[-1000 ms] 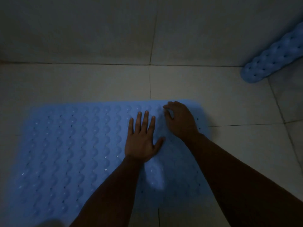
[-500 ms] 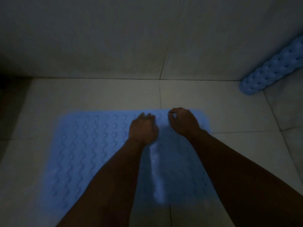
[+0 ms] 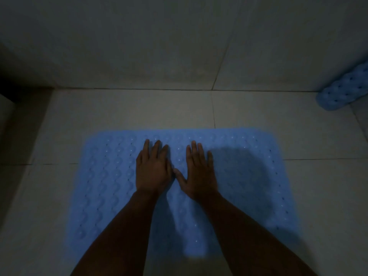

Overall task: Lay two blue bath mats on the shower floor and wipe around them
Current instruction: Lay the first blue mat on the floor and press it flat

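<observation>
Blue bath mat (image 3: 111, 186) flat on tiled shower floor (image 3: 322, 196), far edge parallel to wall (image 3: 159, 46), bare tile strip between them. Open floor left, right and beyond mat. 2nd mat (image 3: 342, 90) rolled, far right corner, well apart. Left hand (image 3: 153, 170) and right hand (image 3: 199, 172) side by side, palms down, fingers spread, pressed on mat centre, gripping nothing. Versus 0.5 s ago: both hands were curled; now flattened.
</observation>
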